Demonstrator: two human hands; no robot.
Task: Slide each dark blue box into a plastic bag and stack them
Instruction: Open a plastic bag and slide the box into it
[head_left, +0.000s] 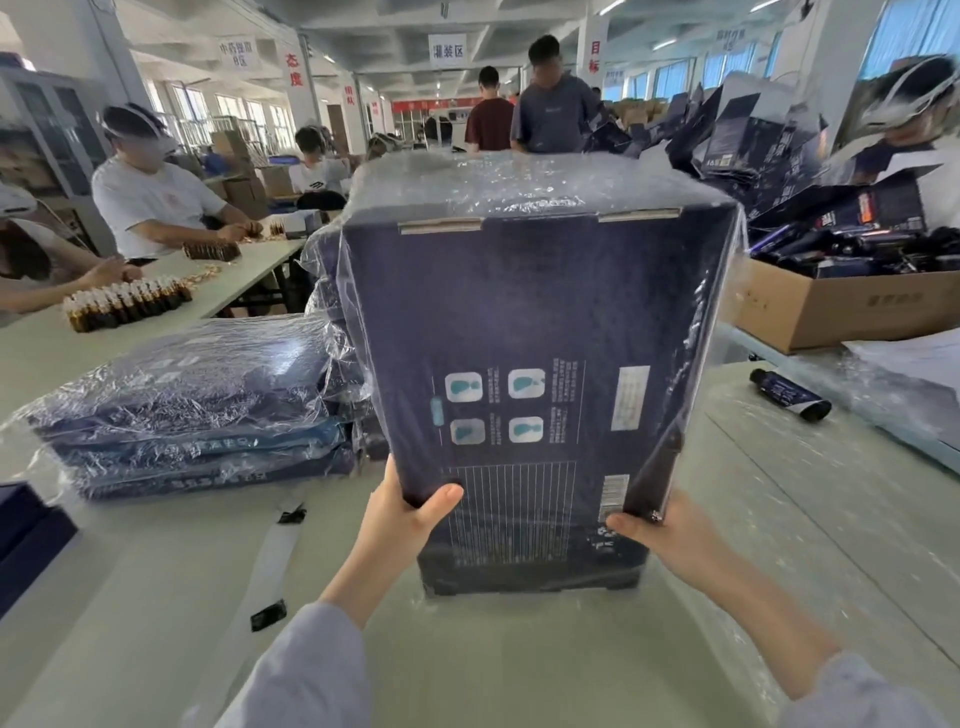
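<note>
At frame centre, a box (524, 364) stands upright in a clear bag (519, 182). The left hand (400, 514) and right hand (660, 525) clasp its lower corners, thumbs across the front. Bagged stack (192, 410) lies mid-left.
</note>
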